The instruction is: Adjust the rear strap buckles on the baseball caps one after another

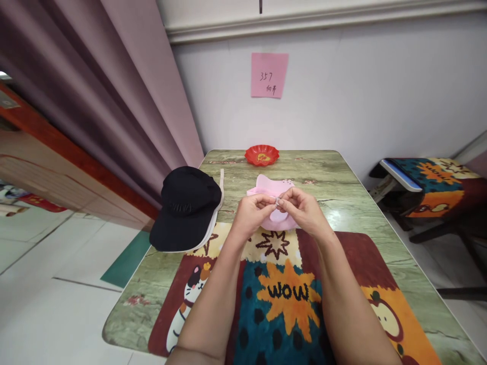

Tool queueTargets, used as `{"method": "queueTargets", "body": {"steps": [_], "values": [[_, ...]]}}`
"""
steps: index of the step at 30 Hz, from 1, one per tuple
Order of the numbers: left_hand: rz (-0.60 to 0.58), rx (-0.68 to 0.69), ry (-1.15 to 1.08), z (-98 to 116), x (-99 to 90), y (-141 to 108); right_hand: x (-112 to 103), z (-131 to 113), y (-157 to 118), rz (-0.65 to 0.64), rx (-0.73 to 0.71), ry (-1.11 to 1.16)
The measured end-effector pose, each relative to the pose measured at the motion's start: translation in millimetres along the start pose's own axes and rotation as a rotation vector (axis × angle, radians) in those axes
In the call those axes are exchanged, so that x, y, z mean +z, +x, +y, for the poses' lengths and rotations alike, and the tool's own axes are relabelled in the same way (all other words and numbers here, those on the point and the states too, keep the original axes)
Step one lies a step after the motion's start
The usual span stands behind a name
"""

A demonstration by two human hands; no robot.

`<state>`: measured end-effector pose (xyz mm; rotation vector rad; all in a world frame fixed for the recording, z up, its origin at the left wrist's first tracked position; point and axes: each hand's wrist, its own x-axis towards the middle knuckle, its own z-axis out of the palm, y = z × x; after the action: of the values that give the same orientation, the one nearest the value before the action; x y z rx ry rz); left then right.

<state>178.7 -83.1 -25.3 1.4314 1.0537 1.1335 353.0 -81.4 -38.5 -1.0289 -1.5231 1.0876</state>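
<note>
A small, pale, shiny thing (277, 201) is pinched between the fingertips of both hands, out over the middle of the bench (323, 167). It is too small and too much covered by the fingers to say what it is. The left hand (251, 212) has a fingertip grip on its left side, and the right hand (304, 210) has one on its right side, thumb and fingers bent in close. Neither grip takes in the palm; so light a hold probably suits a thing this size, and having one hand on each side likely lets each steady it against the other.

Just beyond and partly under the hands lies a pink item (266, 183), with a raised, curved edge at the back, small dark marks on it and a paler oval towards the front. The hands hide much of it, so whether the held thing touches it cannot be told. The forearms reach in over a patterned mat (279, 289) marked "WOW", which covers the near part of the bench, perhaps to protect the surface.

To the left sits a black cap (188, 197), brim towards the near left, with a pale layer (212, 230) showing along its underside; it lies well to the side, which seems to leave both arms room. Farther back, near the wall, is a red scalloped dish (262, 155). A pink note (269, 75) with handwriting is on the wall above it.
</note>
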Motion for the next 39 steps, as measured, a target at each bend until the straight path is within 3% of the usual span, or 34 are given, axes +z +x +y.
{"method": "queueTargets", "body": {"steps": [6,16,22,27,33,39], "values": [[0.01,-0.126,-0.068,1,-0.6,-1,2,-6,-1,0.02,0.002,-0.092],[-0.022,-0.223,-0.155,-6,-4.4,2,3,-12,-3,0.02,-0.012,-0.154],[-0.075,-0.203,-0.118,-4,-7.6,1,2,-16,-5,-0.001,-0.034,-0.224],[-0.067,-0.109,-0.089,-4,-5.2,1,4,-17,-5,0.009,-0.068,-0.279],[-0.023,-0.104,-0.145,-7,-1.4,2,5,-18,-3,-0.045,-0.25,-0.383],[0.032,-0.134,-0.191,-5,0.8,2,9,-13,-1,0.039,-0.364,-0.441]]}}
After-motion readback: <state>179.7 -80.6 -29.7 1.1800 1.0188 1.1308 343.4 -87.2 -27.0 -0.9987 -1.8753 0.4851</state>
